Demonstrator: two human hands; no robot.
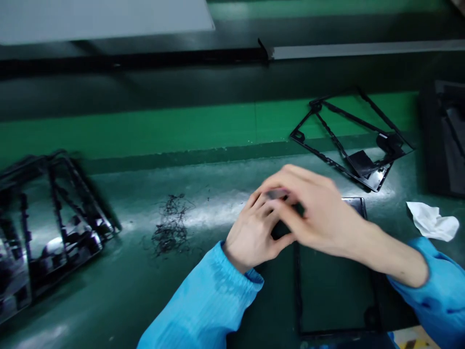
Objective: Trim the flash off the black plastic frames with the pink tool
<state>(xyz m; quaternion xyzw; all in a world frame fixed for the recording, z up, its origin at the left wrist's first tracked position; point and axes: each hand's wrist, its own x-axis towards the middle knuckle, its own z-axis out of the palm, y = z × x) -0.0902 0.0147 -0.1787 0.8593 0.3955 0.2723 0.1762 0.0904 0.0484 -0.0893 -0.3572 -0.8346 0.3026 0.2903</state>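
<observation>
A thin black rectangular frame point(298, 295) lies in front of me, its upper left corner covered by both hands. My left hand point(250, 232) is closed at that corner, with the fingers curled and the thumb pointing right; the exact grip is partly hidden. Over the left fingers comes my right hand point(312, 208), somewhat blurred. Its thumb and fingers pinch a small flat grey piece point(276, 194), like a blade; its kind is unclear. Both hands are touching or nearly so.
Stacked black frames point(54, 228) sit at the left. More frames point(341, 140) lie crossed at the back right. Thin black shavings point(170, 225) are scattered left of my hands. A crumpled white cloth or tissue point(434, 221) and a dark box point(443, 140) are at right.
</observation>
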